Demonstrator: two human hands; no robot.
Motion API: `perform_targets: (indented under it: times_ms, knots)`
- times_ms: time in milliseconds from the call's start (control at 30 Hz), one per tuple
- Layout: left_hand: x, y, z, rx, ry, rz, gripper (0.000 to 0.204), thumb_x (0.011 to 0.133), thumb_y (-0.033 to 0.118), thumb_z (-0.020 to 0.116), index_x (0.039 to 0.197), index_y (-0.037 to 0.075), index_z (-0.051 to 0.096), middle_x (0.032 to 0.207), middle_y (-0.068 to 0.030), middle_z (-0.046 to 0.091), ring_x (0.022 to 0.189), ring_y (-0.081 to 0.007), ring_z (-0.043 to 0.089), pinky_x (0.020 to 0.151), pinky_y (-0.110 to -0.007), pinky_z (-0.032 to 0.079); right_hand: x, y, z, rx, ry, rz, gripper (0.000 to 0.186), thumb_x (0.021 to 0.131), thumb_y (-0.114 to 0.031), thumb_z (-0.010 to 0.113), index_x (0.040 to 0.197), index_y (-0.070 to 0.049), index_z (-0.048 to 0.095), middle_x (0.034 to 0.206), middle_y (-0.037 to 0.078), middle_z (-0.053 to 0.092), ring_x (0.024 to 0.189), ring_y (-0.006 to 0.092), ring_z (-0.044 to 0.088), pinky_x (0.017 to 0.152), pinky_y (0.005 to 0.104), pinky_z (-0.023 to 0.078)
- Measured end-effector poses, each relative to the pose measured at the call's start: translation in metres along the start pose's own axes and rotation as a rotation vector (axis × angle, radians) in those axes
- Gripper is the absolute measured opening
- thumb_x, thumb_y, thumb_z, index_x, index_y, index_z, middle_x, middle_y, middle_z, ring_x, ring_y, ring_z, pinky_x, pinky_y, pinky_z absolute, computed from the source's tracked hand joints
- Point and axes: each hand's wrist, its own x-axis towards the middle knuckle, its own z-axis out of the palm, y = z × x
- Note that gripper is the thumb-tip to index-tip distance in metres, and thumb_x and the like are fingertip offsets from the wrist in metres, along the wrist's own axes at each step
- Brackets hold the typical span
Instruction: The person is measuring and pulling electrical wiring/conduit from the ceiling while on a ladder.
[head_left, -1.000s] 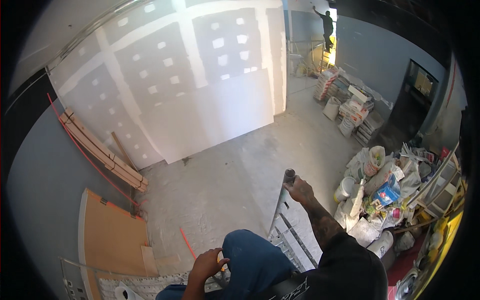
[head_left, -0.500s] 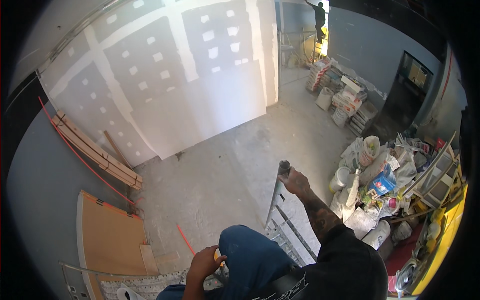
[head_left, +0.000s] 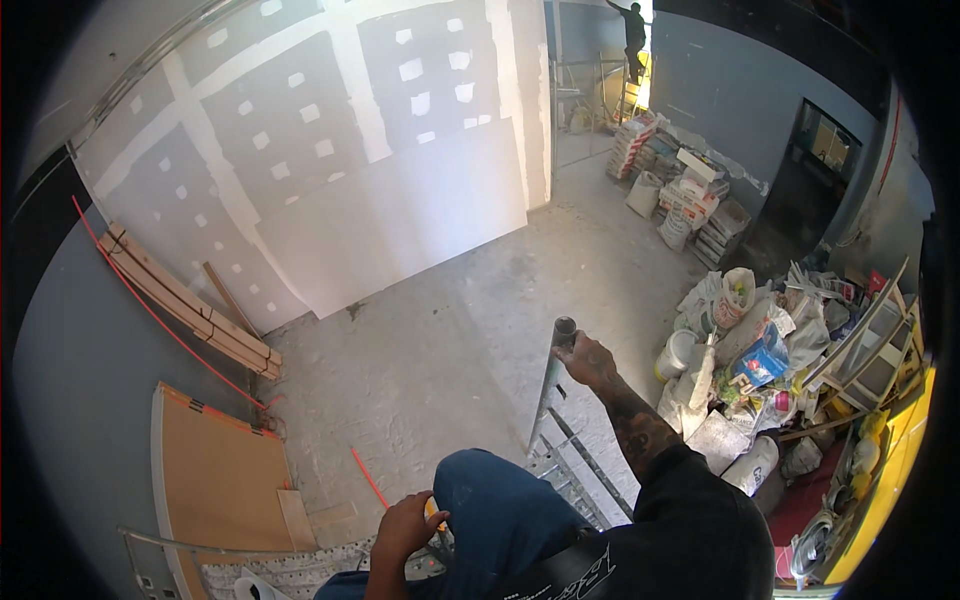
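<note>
My right hand (head_left: 590, 360), at the end of an outstretched tattooed arm, is wrapped round the top of an upright grey metal scaffold tube (head_left: 549, 392). Below it, scaffold rails (head_left: 588, 455) run down beside my bent knee in blue trousers (head_left: 500, 500). Curled fingers show on my left hand (head_left: 405, 528), which is against the left side of that knee. A small orange-yellow patch (head_left: 433, 507) shows by its thumb; what the fingers hold, if anything, is hidden. An orange-red strip (head_left: 370, 477) ends behind this hand.
Ahead stands a patched plasterboard wall (head_left: 380, 215). Bundled timber (head_left: 190, 300) and a brown board (head_left: 225, 470) lean at left. Sacks, a white bucket (head_left: 677, 352) and rubbish (head_left: 760, 360) heap at right. Stacked bags (head_left: 690, 200) and a person on a ladder (head_left: 634, 40) are farther off.
The view has shifted slightly, so the room sits a little farther left in the picture. Both hands keep their places, the right one still on the scaffold tube.
</note>
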Motion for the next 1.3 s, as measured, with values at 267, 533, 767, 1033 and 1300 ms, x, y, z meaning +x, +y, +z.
perform_targets:
  times_ms: [267, 533, 767, 1033, 1300]
  knots:
    - [0.002, -0.002, 0.0, 0.01, -0.004, 0.005, 0.064, 0.092, 0.055, 0.066, 0.132, 0.005, 0.061, 0.12, -0.0211, 0.068, 0.111, -0.0382, 0.065, 0.095, -0.046, 0.052, -0.007, -0.014, -0.008, -0.029, -0.005, 0.008, 0.051, 0.091, -0.047, 0.067, 0.116, -0.002, 0.061, 0.107, 0.019, 0.074, 0.105, 0.036, 0.07, 0.092, 0.0466, 0.052]
    - [0.005, 0.004, -0.005, -0.007, -0.018, -0.018, 0.063, 0.09, 0.051, 0.071, 0.133, 0.005, 0.061, 0.127, -0.0202, 0.066, 0.116, -0.0383, 0.064, 0.098, -0.045, 0.051, -0.007, -0.014, -0.01, -0.054, -0.013, 0.013, 0.052, 0.091, -0.046, 0.067, 0.118, -0.002, 0.06, 0.106, 0.019, 0.073, 0.103, 0.0369, 0.07, 0.09, 0.0474, 0.053]
    - [0.006, 0.006, -0.005, 0.007, -0.033, -0.028, 0.063, 0.09, 0.05, 0.071, 0.133, 0.005, 0.061, 0.127, -0.0197, 0.066, 0.116, -0.0383, 0.064, 0.097, -0.045, 0.052, -0.003, -0.009, -0.004, -0.05, -0.01, 0.013, 0.052, 0.091, -0.046, 0.067, 0.118, -0.002, 0.06, 0.105, 0.02, 0.073, 0.103, 0.0379, 0.07, 0.091, 0.0488, 0.052]
    - [0.006, 0.008, -0.005, 0.003, -0.036, -0.023, 0.063, 0.091, 0.05, 0.07, 0.133, 0.005, 0.061, 0.129, -0.0195, 0.066, 0.118, -0.038, 0.064, 0.099, -0.045, 0.051, -0.002, -0.007, -0.003, -0.036, -0.015, 0.005, 0.054, 0.091, -0.048, 0.066, 0.119, -0.002, 0.06, 0.107, 0.02, 0.073, 0.104, 0.0382, 0.069, 0.091, 0.0488, 0.052]
    - [0.004, 0.01, -0.005, -0.01, -0.021, -0.028, 0.062, 0.09, 0.05, 0.071, 0.132, 0.005, 0.062, 0.129, -0.0192, 0.066, 0.118, -0.0381, 0.063, 0.1, -0.045, 0.051, -0.005, -0.012, -0.007, -0.071, -0.019, 0.035, 0.054, 0.091, -0.048, 0.066, 0.119, -0.002, 0.06, 0.109, 0.02, 0.073, 0.105, 0.0381, 0.069, 0.092, 0.0491, 0.052]
